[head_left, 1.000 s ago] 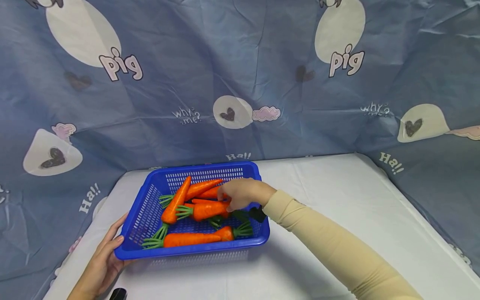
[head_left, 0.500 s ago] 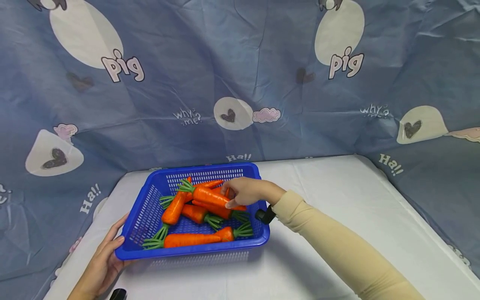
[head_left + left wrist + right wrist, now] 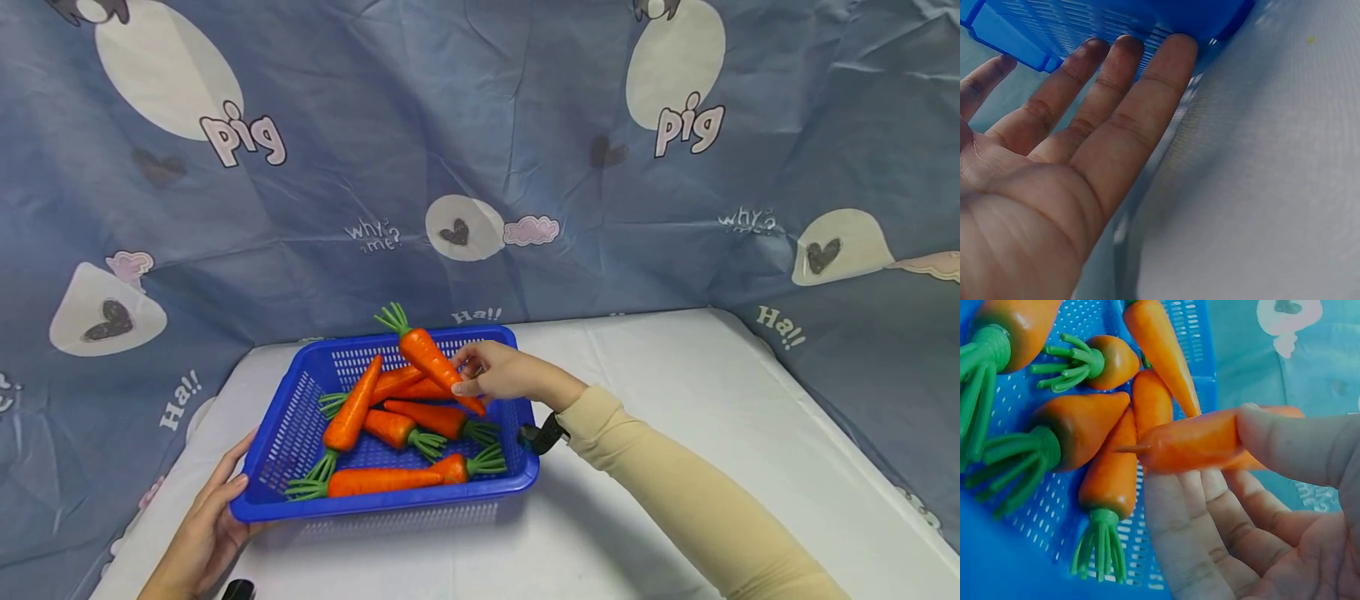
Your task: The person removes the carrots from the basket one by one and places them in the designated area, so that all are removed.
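A blue perforated plastic basket (image 3: 255, 467) holds several orange carrots with green stem tops, such as one lying along its front wall (image 3: 378, 478) and one slanting at the left (image 3: 354, 408). At the front left corner my left hand (image 3: 198, 533) touches the basket; its straight fingers (image 3: 1119, 131) lie against the blue plastic in the left wrist view. Above the right back part, my right hand (image 3: 495, 371) pinches a carrot (image 3: 427, 357) near its thin end, between thumb and fingers. That carrot tilts, stem top up toward the back left, clear of the others.
A white cloth (image 3: 637, 375) covers the table. Behind it hangs a blue printed curtain (image 3: 375, 167). A black band (image 3: 546, 433) sits on the right wrist, beside the basket's right rim. A small black object (image 3: 238, 590) shows at the bottom edge.
My right hand has lifted the carrot up from the pile, and its stem end has swung from the left toward the back. The left hand and basket have stayed in place.
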`<action>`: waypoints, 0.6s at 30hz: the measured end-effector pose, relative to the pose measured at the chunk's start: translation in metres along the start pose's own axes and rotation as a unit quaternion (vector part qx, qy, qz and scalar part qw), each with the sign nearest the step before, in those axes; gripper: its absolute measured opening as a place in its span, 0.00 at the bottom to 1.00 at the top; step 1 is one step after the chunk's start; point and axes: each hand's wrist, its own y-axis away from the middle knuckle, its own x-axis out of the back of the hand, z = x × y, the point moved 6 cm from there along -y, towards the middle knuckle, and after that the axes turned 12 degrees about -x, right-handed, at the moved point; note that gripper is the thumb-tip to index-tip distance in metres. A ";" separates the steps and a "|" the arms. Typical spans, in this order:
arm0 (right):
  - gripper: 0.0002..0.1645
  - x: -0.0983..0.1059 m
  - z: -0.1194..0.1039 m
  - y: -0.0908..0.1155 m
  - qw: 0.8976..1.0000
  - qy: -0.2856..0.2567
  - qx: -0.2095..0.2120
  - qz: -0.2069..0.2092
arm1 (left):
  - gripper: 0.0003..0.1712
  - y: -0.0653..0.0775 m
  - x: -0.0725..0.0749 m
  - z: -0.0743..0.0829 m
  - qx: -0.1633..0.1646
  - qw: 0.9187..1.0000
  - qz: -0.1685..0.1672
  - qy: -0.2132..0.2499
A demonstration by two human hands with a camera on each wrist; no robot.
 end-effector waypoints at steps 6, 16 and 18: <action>0.20 0.014 0.010 0.005 0.999 -0.036 -0.001 0.010 | 0.31 0.002 -0.002 0.001 -0.002 0.999 -0.018 0.035; 0.21 0.036 0.023 0.017 0.996 -0.079 0.006 0.026 | 0.32 -0.001 -0.007 0.003 -0.022 0.999 -0.029 0.035; 0.20 0.040 0.025 0.019 0.996 -0.082 0.007 0.027 | 0.31 0.000 -0.008 0.004 -0.021 0.998 -0.031 0.043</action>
